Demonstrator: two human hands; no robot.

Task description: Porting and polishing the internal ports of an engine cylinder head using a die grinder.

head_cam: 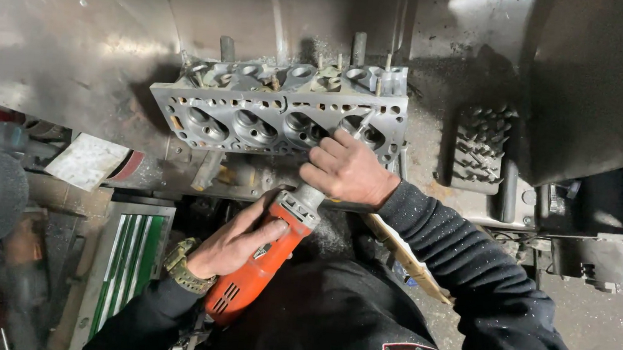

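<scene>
**Die grinder at the fourth chamber of the cylinder head**

Observed from beside the bench. The person held an orange die grinder in both hands. The left hand was wrapped around the orange body, thumb laid along the top. The right hand was curled closed over the grey nose of the tool, steadying it.

The bit pointed toward 1 o'clock and met the grey cylinder head at the rightmost of its four combustion chambers. Whether the bit was spinning could not be told.

Judgement: the step in hand looked like grinding or cleaning inside that chamber. The next move would call for a steady two-hand brace and light pressure, so the bit does not skid onto the flat gasket face.

Position: the cylinder head lay at 12 o'clock from the hands, propped on edge on the metal bench, its right end touching the right-hand fingers. A green tool tray sat at 9 o'clock from the left hand.
</scene>
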